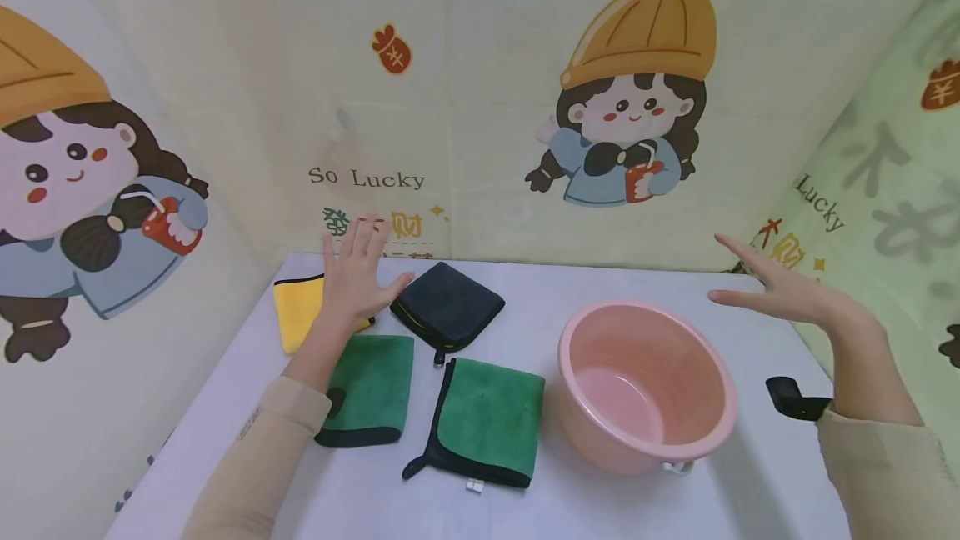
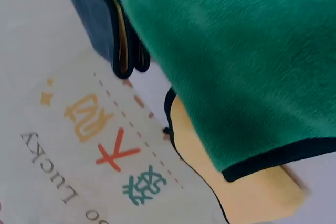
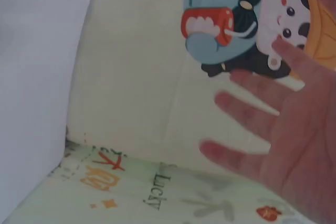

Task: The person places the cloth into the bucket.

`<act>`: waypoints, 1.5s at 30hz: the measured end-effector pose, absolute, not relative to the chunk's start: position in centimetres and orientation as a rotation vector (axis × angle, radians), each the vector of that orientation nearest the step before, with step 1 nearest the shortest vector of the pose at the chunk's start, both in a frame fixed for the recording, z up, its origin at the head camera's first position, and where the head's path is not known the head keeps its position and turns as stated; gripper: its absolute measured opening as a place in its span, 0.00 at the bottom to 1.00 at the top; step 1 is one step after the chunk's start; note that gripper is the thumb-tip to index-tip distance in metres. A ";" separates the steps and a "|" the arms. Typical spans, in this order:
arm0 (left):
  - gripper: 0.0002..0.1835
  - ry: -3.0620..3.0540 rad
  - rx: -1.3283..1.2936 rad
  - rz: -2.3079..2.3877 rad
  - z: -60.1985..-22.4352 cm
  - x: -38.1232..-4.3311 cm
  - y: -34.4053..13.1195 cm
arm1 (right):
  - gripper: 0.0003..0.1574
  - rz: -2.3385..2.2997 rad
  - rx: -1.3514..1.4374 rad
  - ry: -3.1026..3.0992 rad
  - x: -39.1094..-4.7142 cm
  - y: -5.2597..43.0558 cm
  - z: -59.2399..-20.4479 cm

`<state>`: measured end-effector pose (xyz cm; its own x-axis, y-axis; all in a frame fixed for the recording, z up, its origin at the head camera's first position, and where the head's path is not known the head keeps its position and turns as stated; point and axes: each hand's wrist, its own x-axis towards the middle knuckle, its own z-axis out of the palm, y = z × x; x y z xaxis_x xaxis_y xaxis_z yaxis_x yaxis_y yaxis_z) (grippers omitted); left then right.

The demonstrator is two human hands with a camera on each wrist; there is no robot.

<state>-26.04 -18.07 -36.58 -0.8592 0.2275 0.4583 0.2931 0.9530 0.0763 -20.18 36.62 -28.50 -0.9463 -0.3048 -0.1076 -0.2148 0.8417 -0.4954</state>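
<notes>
Holds the left hand point(image 1: 356, 282) raised near the back left corner of the table point(image 1: 540, 298), with fingers straight, spread wide and gripping nothing. Holds the right hand point(image 1: 795, 294) raised by the back right corner, with straight fingers fanned, thumb apart, likewise gripping nothing. Has a yellow cloth point(image 1: 296, 315) at the back left corner, partly hidden behind the left hand, and a folded dark blue cloth point(image 1: 447, 305) just to its right, near the back edge. Has the left green cloth point(image 1: 375, 386) farther from the back edge, and the right green cloth point(image 1: 491, 419) between that and the pink tub point(image 1: 660, 357). Has the pink tub upright toward the right edge, below and left of the right hand. Shows cartoon figures point(image 1: 637, 107) on the pale wall covering point(image 1: 487, 107) beyond the back edge.
</notes>
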 end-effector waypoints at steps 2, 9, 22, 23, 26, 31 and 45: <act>0.46 -2.570 -0.436 -0.235 -37.0 -25.8 -17.7 | 0.53 -0.814 -0.428 2.789 -19.1 37.2 -28.6; 0.43 -2.363 -0.651 -0.296 -39.2 -24.7 -16.0 | 0.45 -1.060 -0.484 2.670 -15.9 38.6 -30.5; 0.39 -2.276 -0.964 -0.294 -43.2 -21.1 -12.9 | 0.36 -1.578 -0.590 2.312 -12.5 39.1 -35.2; 0.39 -2.280 -0.982 -0.292 -43.4 -20.8 -12.8 | 0.36 -1.601 -0.585 2.296 -12.4 39.0 -35.5; 0.39 -2.288 -1.032 -0.283 -44.2 -19.7 -12.4 | 0.35 -1.658 -0.564 2.251 -12.0 38.8 -36.2; 0.37 -2.294 -1.120 -0.290 -45.4 -18.0 -11.9 | 0.33 -1.729 -0.491 2.219 -11.6 38.3 -37.0; 0.40 -2.441 -1.423 -0.165 -47.9 -15.1 -11.7 | 0.31 -1.793 -0.453 2.203 -11.4 36.9 -37.2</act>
<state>-15.14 -11.69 -47.94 -0.4585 0.8284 0.3217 0.8643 0.5000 -0.0557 -11.41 36.90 -37.16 -0.9164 -0.4003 -0.0079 -0.0735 0.1876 -0.9795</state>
